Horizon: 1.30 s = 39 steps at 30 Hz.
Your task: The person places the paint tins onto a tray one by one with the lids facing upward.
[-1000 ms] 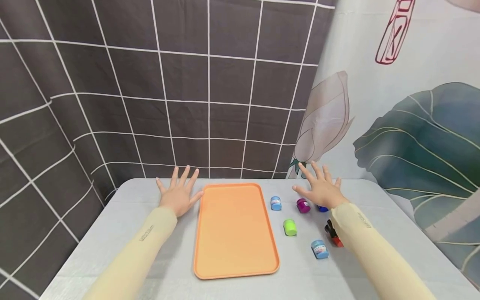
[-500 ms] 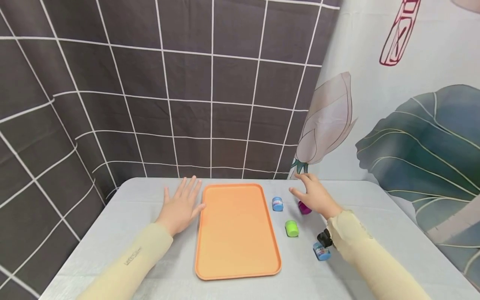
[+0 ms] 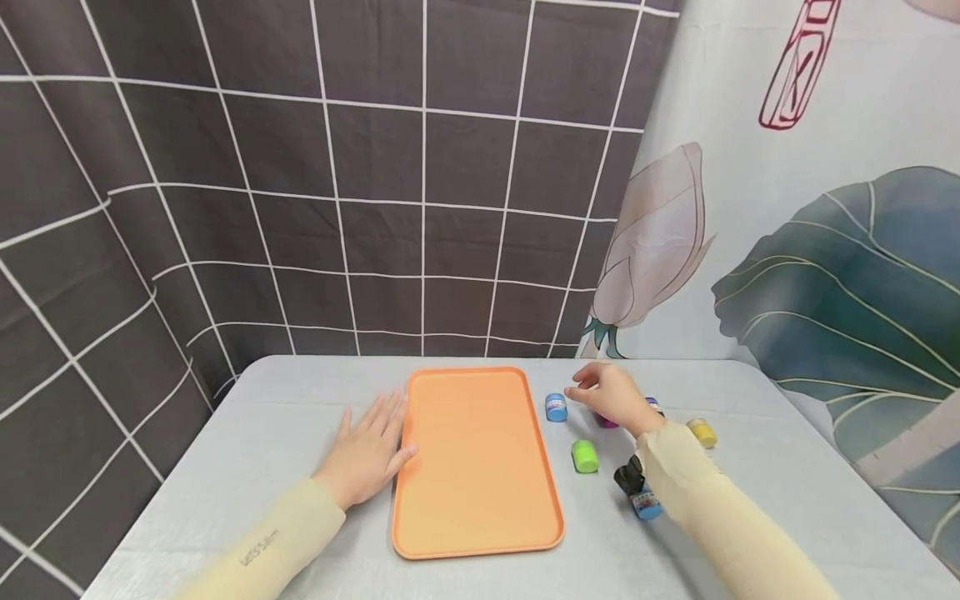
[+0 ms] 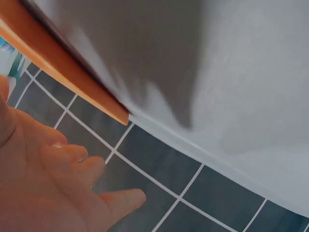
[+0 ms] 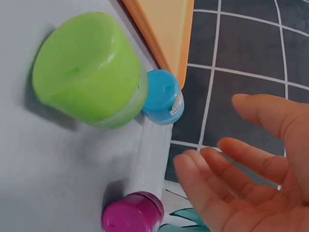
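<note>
Table: pale grey table [image 3: 247, 450] with rounded far corners, near the wall.
Far wall, left: dark grey tile-pattern curtain [image 3: 300, 167] with white grid lines.
Far wall, right: white floral curtain [image 3: 825, 250], large teal leaf and pale bud.
Light: even, soft.

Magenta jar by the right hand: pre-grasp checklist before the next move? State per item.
1. Right hand holds nothing, fingers loosely curled: ok.
2. Right hand over the magenta jar, no contact visible in the right wrist view: ok.
3. Magenta jar apart from the blue jar and green jar: ok.
4. Orange tray bare, room to place: ok.
5. Left hand flat on the table beside the tray's left rim: ok.
6. Magenta jar's lid tight: cannot tell.
</note>
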{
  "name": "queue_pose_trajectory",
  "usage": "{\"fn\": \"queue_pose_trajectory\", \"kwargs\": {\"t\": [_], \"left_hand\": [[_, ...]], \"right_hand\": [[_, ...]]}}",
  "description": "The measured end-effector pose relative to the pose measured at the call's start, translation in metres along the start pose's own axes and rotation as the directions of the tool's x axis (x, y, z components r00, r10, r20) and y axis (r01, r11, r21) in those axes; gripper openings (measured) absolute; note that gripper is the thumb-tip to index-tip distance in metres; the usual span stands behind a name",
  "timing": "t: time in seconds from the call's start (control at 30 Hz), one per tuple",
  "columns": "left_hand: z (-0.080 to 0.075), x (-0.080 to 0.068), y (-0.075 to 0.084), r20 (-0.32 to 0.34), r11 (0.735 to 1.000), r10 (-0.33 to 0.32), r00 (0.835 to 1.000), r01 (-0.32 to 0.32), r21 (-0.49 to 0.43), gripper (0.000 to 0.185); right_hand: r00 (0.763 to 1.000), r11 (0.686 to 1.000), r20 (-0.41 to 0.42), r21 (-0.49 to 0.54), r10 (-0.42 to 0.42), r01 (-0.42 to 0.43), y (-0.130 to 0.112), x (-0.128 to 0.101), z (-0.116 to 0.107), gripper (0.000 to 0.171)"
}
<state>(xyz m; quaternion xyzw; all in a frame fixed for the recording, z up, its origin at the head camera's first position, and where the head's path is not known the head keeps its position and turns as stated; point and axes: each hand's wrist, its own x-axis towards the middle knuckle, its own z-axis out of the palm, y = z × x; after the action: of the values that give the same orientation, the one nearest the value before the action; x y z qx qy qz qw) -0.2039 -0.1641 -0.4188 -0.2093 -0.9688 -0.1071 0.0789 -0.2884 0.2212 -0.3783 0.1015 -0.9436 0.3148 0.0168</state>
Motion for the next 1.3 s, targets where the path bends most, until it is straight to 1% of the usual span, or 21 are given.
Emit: {"fn": "queue_pose_trajectory", "kwargs": {"t": [0.07, 0.17, 0.3, 0.47, 0.67, 0.77, 0.87, 1.03, 1.13, 1.3], "left_hand": [[0.002, -0.002, 0.0, 0.024, 1.0, 0.001, 1.0, 0.0, -0.025, 0.071], [0.003, -0.005, 0.0, 0.06, 0.999, -0.001, 0.998, 0.004, -0.054, 0.07], [0.005, -0.007, 0.001, 0.084, 0.998, 0.001, 0.996, 0.004, -0.058, 0.07], [0.007, -0.009, 0.002, 0.109, 0.998, 0.002, 0.994, 0.006, -0.068, 0.069], [0.007, -0.011, 0.002, 0.136, 0.996, -0.016, 0.991, 0.027, -0.08, 0.07], [0.009, -0.011, 0.001, 0.15, 0.998, -0.018, 0.989, 0.028, -0.062, 0.071], [0.012, -0.01, 0.0, 0.159, 0.999, -0.013, 0.987, 0.02, -0.043, 0.072], [0.013, -0.008, 0.001, 0.154, 0.999, 0.001, 0.988, 0.006, -0.047, 0.073], [0.011, -0.009, 0.002, 0.152, 0.998, 0.004, 0.988, 0.005, -0.057, 0.073], [0.008, -0.01, 0.003, 0.171, 0.998, -0.007, 0.985, 0.018, -0.063, 0.073]], "right_hand": [[0.998, 0.998, 0.037, 0.035, 0.051, -0.052, -0.001, 0.001, 0.001, 0.035], [0.987, 0.986, 0.096, 0.097, 0.128, -0.137, -0.002, 0.004, 0.003, 0.035], [0.974, 0.975, 0.144, 0.116, 0.173, -0.19, -0.004, 0.008, 0.007, 0.035], [0.958, 0.96, 0.167, 0.115, 0.233, -0.254, -0.007, 0.014, 0.014, 0.033], [0.938, 0.938, 0.177, 0.126, 0.298, -0.322, -0.007, 0.02, 0.02, 0.03], [0.931, 0.931, 0.178, 0.126, 0.32, -0.344, -0.006, 0.022, 0.022, 0.031], [0.918, 0.917, 0.182, 0.129, 0.353, -0.379, -0.005, 0.023, 0.024, 0.033], [0.907, 0.9, 0.191, 0.163, 0.374, -0.405, -0.005, 0.024, 0.028, 0.032], [0.915, 0.9, 0.19, 0.193, 0.355, -0.39, -0.005, 0.024, 0.03, 0.029], [0.925, 0.901, 0.19, 0.231, 0.328, -0.367, -0.004, 0.024, 0.032, 0.027]]}}
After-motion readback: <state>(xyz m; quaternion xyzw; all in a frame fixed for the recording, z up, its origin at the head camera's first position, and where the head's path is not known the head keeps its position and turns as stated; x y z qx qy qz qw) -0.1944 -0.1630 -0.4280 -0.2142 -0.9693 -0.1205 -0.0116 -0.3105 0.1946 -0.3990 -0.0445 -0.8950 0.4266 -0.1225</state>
